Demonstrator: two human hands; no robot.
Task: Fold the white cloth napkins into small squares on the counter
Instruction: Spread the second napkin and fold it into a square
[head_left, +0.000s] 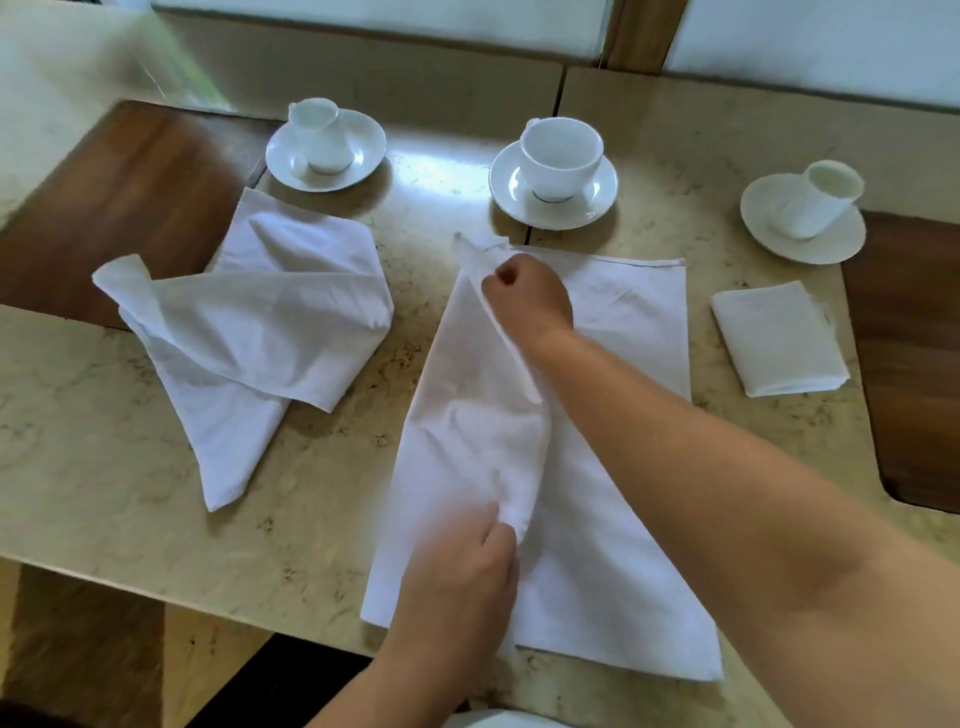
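— Hands first. What do they hold?

— The right hand (524, 296), fingers curled, pinches the far edge of the large white cloth napkin (597, 571) at the middle of the beige marble counter (130, 467). The left hand (467, 587) pinches the same raised fold near the counter's front edge.

— Other napkins?

— One loosely crumpled white napkin (249, 332) lies to the left; one small folded white square napkin (779, 338) lies to the right.

— Beyond them?

— Three white cups on saucers: left (324, 148), centre (556, 171), right (805, 215).
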